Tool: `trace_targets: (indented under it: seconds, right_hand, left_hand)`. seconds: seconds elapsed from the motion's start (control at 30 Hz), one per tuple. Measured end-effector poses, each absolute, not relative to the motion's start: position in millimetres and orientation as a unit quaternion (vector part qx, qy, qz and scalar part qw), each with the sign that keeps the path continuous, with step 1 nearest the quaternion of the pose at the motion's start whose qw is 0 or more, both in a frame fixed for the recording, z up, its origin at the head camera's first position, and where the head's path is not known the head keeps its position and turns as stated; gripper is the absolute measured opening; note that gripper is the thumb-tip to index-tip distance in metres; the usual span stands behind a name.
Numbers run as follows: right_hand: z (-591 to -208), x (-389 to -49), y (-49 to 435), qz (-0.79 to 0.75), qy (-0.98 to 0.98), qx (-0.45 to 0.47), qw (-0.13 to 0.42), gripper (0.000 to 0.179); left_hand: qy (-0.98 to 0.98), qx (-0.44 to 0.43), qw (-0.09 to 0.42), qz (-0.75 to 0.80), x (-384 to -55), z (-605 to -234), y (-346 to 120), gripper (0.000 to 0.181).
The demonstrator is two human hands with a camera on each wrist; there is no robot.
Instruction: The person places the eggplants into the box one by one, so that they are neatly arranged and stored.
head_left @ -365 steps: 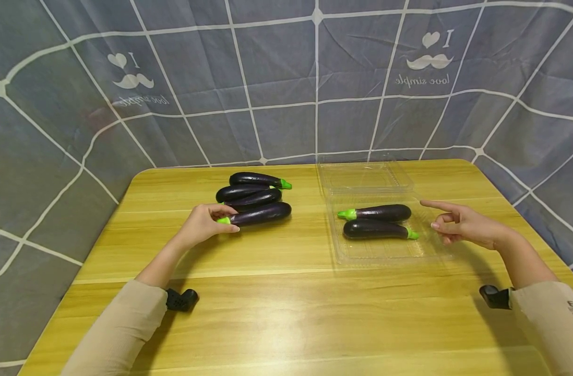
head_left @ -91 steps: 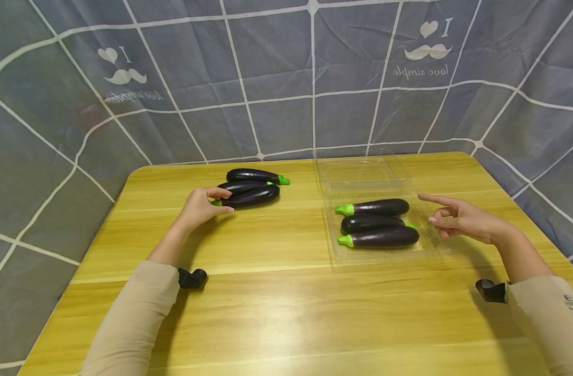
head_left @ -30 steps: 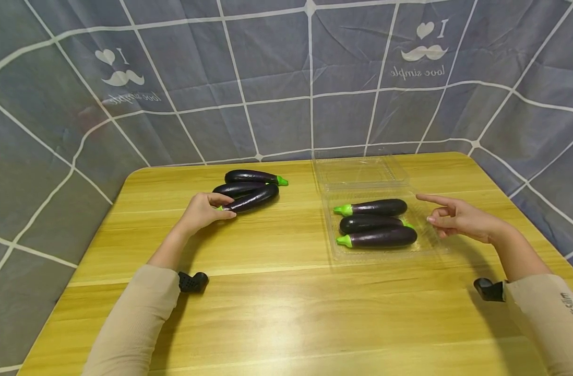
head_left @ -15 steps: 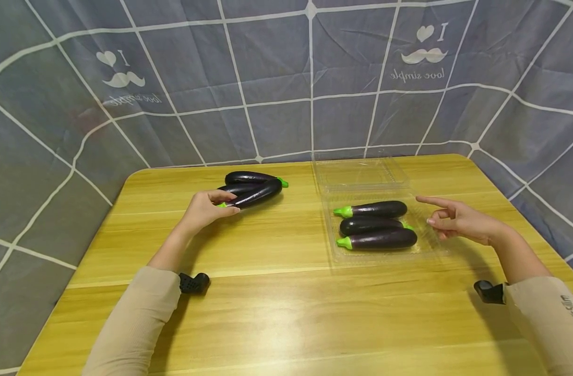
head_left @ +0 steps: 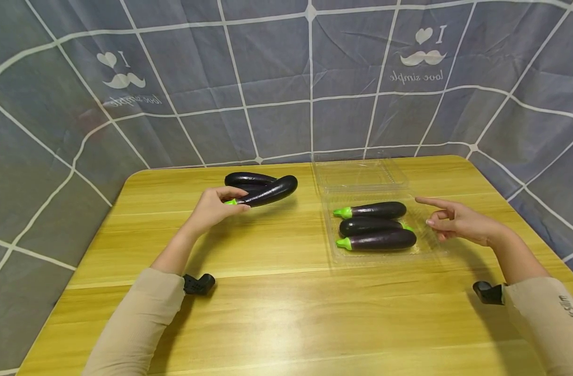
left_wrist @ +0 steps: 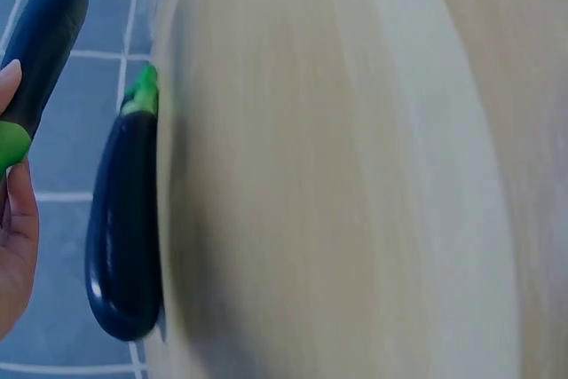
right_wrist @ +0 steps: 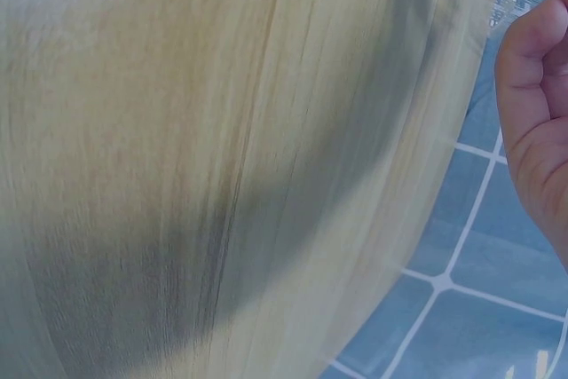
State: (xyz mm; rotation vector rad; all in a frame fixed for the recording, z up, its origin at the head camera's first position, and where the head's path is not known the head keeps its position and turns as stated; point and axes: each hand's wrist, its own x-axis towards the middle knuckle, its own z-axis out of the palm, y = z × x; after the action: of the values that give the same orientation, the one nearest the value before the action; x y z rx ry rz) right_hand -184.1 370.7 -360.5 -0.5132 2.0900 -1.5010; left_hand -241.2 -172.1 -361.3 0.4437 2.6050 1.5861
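My left hand (head_left: 213,211) pinches an eggplant (head_left: 272,191) near its green stem, thumb below and fingers above. Its rounded end points right and slightly up, raised off the table. In the left wrist view the held eggplant (left_wrist: 51,37) is at upper left, and another eggplant (left_wrist: 124,228) lies on the table. Behind the held one, two eggplants (head_left: 246,178) lie together, one mostly hidden. My right hand (head_left: 460,222) hovers by the right edge of a clear plastic clamshell box (head_left: 335,256), index finger extended and other fingers curled, holding nothing.
Three eggplants (head_left: 378,240) lie side by side in the box's base. The box's lid (head_left: 361,175) is folded back toward the curtain (head_left: 277,130) behind the wooden table (head_left: 286,313). Each wrist carries a small black camera (head_left: 199,284).
Since about twelve seconds ago, a third eggplant has come to lie in the box. Within the last second my left hand has lifted another and moved slightly right; my right hand stays put.
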Motion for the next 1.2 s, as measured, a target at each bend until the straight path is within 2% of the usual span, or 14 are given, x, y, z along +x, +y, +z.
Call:
trace_targets:
  seconds: [0.57,1.2]
  right_hand:
    - [-360,-186,370,-0.558,0.768,-0.187,0.255,0.062]
    - [-359,-183,369,-0.560,0.765,-0.191,0.254,0.058]
  left_hand:
    - [0.826,0.144,0.058,0.543,-229,-341,-139,0.037]
    - [0.804,0.190,0.075,0.558,-214,-337,-105,0.034]
